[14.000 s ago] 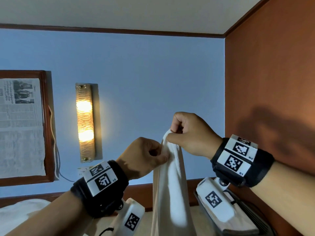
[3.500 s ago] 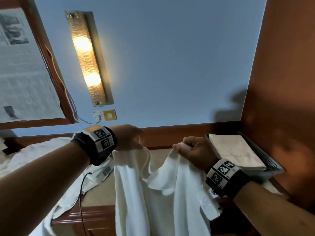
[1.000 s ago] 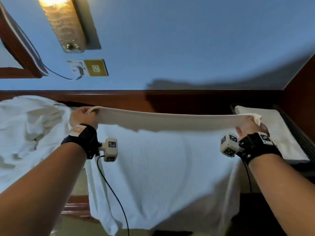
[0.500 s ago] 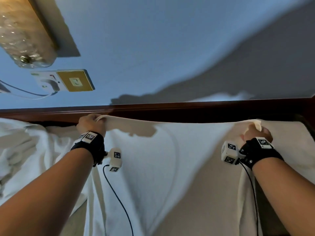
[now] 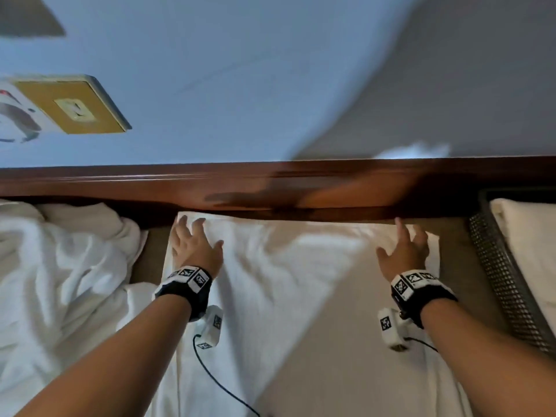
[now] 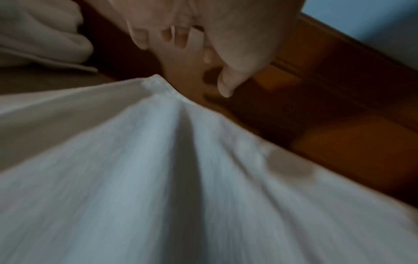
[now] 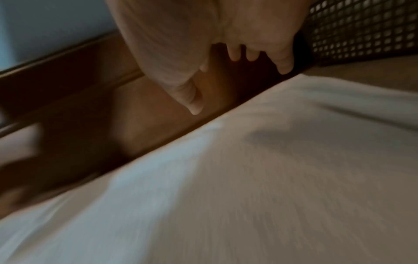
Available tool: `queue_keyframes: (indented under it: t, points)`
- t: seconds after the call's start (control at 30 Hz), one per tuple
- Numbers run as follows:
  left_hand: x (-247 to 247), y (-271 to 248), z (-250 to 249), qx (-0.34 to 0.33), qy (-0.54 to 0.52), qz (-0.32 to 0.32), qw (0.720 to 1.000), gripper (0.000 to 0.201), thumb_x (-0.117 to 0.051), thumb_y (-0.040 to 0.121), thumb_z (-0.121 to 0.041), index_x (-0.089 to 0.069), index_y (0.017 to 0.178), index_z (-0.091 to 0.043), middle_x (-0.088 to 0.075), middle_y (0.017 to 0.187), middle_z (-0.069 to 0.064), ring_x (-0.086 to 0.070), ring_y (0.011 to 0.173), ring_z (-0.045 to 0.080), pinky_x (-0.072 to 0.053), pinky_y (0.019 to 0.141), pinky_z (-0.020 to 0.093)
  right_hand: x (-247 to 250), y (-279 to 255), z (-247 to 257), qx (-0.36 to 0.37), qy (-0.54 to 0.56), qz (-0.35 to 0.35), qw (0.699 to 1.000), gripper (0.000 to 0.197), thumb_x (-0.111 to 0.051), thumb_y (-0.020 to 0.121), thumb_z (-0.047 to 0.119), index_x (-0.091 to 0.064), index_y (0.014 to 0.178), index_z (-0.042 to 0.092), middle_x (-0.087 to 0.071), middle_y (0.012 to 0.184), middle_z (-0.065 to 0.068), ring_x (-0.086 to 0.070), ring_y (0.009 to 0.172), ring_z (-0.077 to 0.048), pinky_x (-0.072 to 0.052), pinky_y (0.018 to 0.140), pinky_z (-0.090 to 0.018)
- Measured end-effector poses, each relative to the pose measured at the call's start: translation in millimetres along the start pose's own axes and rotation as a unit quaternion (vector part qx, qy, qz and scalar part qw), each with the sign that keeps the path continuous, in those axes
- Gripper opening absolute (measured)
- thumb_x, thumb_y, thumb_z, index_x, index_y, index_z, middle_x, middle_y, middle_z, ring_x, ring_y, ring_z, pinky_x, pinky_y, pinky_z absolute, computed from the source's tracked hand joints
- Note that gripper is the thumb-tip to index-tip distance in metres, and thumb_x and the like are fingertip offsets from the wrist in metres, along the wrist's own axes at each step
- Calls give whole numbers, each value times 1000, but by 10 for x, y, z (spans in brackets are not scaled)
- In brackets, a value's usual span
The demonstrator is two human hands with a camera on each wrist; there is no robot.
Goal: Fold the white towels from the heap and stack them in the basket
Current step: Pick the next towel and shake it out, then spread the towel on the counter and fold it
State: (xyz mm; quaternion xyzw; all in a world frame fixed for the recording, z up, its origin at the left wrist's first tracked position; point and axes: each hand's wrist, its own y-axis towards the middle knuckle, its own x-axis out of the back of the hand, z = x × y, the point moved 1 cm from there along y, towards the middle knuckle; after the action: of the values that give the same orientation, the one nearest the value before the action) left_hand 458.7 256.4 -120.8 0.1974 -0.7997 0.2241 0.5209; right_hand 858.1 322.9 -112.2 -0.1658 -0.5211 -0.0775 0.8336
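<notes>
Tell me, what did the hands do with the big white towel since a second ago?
Both hands let go. The left hand and right hand were pinching the towel's top corners in the air; now it lies spread on the table and their open fingers hover above it. The heap and basket stayed put.

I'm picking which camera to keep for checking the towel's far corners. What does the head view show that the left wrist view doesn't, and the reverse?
Only the head view shows the right hand, the mesh basket holding a folded towel, and the wall switch plate.

Only the left wrist view shows the palm side of the left hand above the hemmed corner, its fingers spread.

Both show the spread towel, the heap and the wooden rail.
</notes>
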Motion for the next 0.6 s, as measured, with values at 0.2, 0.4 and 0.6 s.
queue_keyframes:
  t: [0.2,0.4,0.6]
  points:
    - [-463,-1010,180,-103,48,209,971,49,-60,94,-35,-44,140,-31,-19,159,1,-19,145,26,-30,116,45,-494,-777,-345,82,-172,193,962,72,-60,92,39,-24,154,35,-3,165,-6,-5,150,-31,-18,122,-44]
    - [-630,-1850,344,-126,148,232,953,61,-52,96,-40,-26,151,-36,-4,165,0,-7,151,24,-12,123,44,-434,-1424,-1064,95,-178,239,950,76,-60,91,38,-20,156,38,-1,166,-3,-7,151,-28,-15,122,-40]
    - [-690,-2562,272,-118,156,247,949,64,-55,95,-38,-25,151,-42,-4,164,-1,-12,150,24,-18,121,43,-134,-1847,-2039,-16,-129,148,980,77,-63,90,44,-21,155,37,-7,164,-6,-20,147,-33,-23,119,-41]
